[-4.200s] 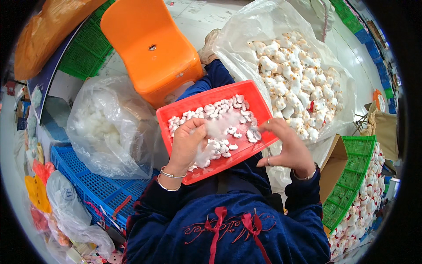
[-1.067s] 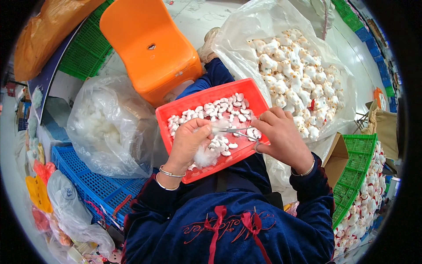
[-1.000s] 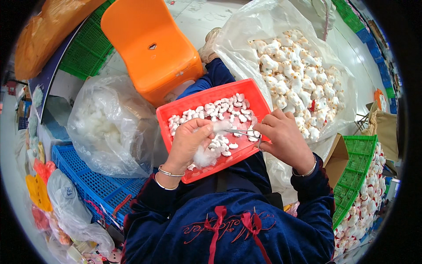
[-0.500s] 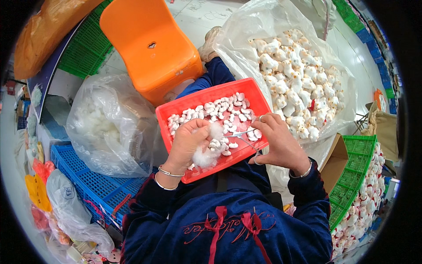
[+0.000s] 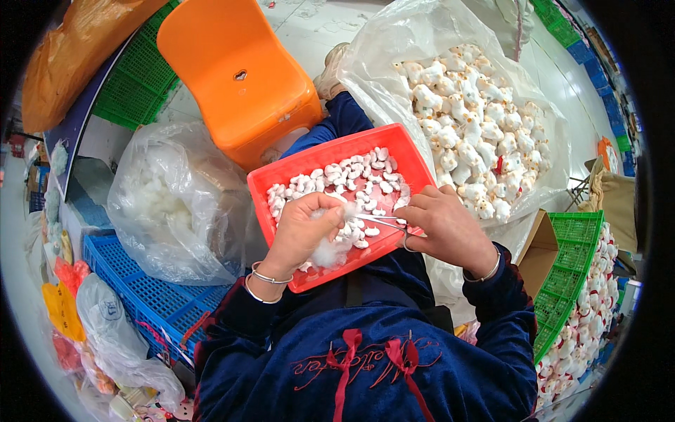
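My left hand (image 5: 307,228) is closed in a pinch above the red tray (image 5: 292,287). White fluffy stuffing (image 5: 329,252) hangs from its palm, and a small white piece or tuft shows at the fingertips. In my right hand (image 5: 444,228) is a pair of metal forceps (image 5: 380,220) with finger loops, thumb and fingers around the handles. The forceps' tip reaches the white stuff at my left fingertips; what exactly it grips is hidden. Many small white stuffed pieces (image 5: 316,184) lie in the tray, which rests on my lap.
On the left, a clear bag of stuffing (image 5: 158,204) sits by a blue crate (image 5: 158,281). An orange chair (image 5: 239,77) stands ahead. At right are a large clear bag of white plush figures (image 5: 478,133), a cardboard box (image 5: 540,250) and a green crate (image 5: 569,271).
The forceps' handles, spread before, are now brought together. My right fingers have curled in around them, and the forceps' tip has moved in to my left fingertips.
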Motion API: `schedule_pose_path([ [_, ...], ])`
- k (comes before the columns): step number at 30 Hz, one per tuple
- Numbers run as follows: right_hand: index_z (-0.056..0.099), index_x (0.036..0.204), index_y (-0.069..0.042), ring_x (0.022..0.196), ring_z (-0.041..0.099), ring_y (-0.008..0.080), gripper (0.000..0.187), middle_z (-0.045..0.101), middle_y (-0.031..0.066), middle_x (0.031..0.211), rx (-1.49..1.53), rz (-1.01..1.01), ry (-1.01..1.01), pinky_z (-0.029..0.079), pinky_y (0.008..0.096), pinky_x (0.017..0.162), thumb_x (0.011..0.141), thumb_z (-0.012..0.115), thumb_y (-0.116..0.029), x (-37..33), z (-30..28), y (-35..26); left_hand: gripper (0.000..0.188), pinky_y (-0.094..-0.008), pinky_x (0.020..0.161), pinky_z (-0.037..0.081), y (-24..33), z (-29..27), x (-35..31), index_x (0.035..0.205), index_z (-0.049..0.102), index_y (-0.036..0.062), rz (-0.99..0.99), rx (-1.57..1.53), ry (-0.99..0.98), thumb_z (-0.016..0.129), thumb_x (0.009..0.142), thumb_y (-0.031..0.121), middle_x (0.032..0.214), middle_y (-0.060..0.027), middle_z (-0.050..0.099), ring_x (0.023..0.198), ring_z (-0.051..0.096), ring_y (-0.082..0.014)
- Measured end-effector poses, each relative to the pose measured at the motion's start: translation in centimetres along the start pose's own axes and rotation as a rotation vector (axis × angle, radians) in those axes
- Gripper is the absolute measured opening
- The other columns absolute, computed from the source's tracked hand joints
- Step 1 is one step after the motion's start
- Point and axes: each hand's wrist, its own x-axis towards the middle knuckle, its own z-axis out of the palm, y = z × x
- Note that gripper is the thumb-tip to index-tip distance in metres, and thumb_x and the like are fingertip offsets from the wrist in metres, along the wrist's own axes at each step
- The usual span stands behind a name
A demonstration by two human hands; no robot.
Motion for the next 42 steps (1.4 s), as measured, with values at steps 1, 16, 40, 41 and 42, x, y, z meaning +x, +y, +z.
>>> schedule_pose_path([
  [1,0.072,0.119,-0.010,0.105,0.060,0.0276,0.052,0.065,0.0065,0.101,0.021,-0.010,0.031,0.045,0.0409,0.089,0.071,0.086,-0.027,-0.3,0.4,0.7,0.011,-0.0216,0.063,0.047,0.1,0.0,0.0,0.105,0.070,0.0003,-0.015,0.010,0.020,0.068,0.097,0.008,0.084,-0.0012,0.067,0.067,0.057,-0.0042],
  [16,0.075,0.109,-0.011,0.093,0.062,0.0258,0.036,0.063,0.0050,0.086,0.122,0.037,-0.054,0.043,0.0421,0.081,0.077,0.079,-0.026,-0.5,0.7,1.1,0.013,-0.0214,0.063,0.048,-0.2,0.3,0.0,0.108,0.071,-0.0005,0.027,0.010,-0.024,0.068,0.099,0.008,0.087,-0.0012,0.069,0.067,0.057,-0.0039],
  [40,0.072,0.115,-0.012,0.097,0.061,0.0263,0.043,0.066,0.0056,0.097,-0.024,0.017,-0.029,0.042,0.0419,0.084,0.074,0.083,-0.024,-0.4,0.2,0.5,0.013,-0.0195,0.058,0.046,-0.4,0.9,0.2,0.106,0.070,-0.0010,0.022,-0.039,0.012,0.068,0.099,0.009,0.083,-0.0041,0.068,0.063,0.056,-0.0050],
  [41,0.072,0.116,-0.012,0.099,0.060,0.0266,0.046,0.066,0.0058,0.099,-0.006,0.007,-0.013,0.043,0.0420,0.085,0.074,0.083,-0.024,-0.4,0.7,0.6,0.012,-0.0198,0.056,0.045,-0.4,0.9,0.3,0.105,0.070,-0.0007,0.047,-0.031,0.030,0.069,0.098,0.009,0.082,-0.0047,0.067,0.060,0.055,-0.0050],
  [42,0.071,0.117,-0.012,0.101,0.060,0.0269,0.048,0.066,0.0061,0.101,0.011,-0.004,0.003,0.043,0.0422,0.086,0.073,0.084,-0.024,-0.3,0.9,0.7,0.012,-0.0196,0.055,0.045,-0.2,0.9,0.2,0.104,0.069,-0.0005,0.042,-0.021,0.041,0.069,0.098,0.010,0.082,-0.0045,0.067,0.060,0.055,-0.0048],
])
